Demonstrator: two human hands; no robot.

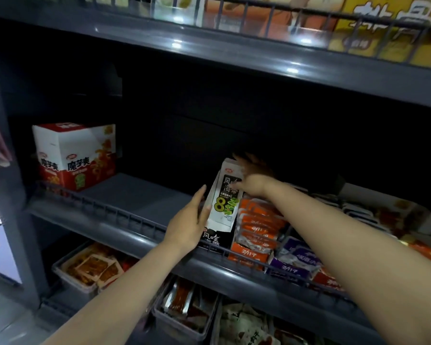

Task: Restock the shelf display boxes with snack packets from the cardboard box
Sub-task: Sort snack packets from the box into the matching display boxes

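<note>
A white and black display box (pixel 225 202) with a green "8" on its raised lid flap stands on the middle shelf (pixel 139 195). My left hand (pixel 189 220) lies flat against the box's left side with straight fingers. My right hand (pixel 250 176) reaches over the top of the flap, fingers spread and blurred, touching its upper edge. Whether it holds a packet cannot be told. Orange snack packets (pixel 256 227) fill the display box just right of it. The cardboard box is not in view.
A red and white display box (pixel 75 155) stands at the shelf's left end, with bare shelf between. Purple packets (pixel 296 260) and more boxes sit to the right. A wire rail (pixel 135 220) edges the shelf. Bins of packets (pixel 90 267) lie below; yellow boxes (pixel 388 28) above.
</note>
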